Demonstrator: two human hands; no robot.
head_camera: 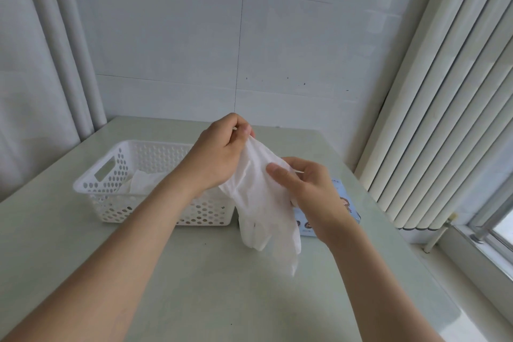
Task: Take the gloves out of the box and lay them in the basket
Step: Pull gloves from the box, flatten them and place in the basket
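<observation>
The left hand (219, 150) is raised over the table, thumb and curled fingers pinching the upper end of one white disposable glove (261, 203). The right hand (308, 189) sits lower and to the right, gripping the same glove partway down, with the thumb pressed across its front and the fingers curled behind it. The glove hangs slanted between the two hands, and its finger end dangles below the right hand, over the table. It is outside both containers.

Counted: two hands, one glove held, one basket, one box.

The white perforated plastic basket (91, 179) stands on the table behind the left forearm. Crumpled white glove material (144, 182) lies on its floor; how many pieces cannot be told. The light-blue glove box (305, 226) lies just right of the basket, mostly hidden by the hanging glove and the right wrist, so its opening and contents cannot be seen.

The pale green table (194, 272) meets a white tiled wall (222, 36). A pale curtain (41, 64) hangs at the left, cream vertical blinds (444, 91) at the right, and a window frame (499, 225) shows at the lower right.
</observation>
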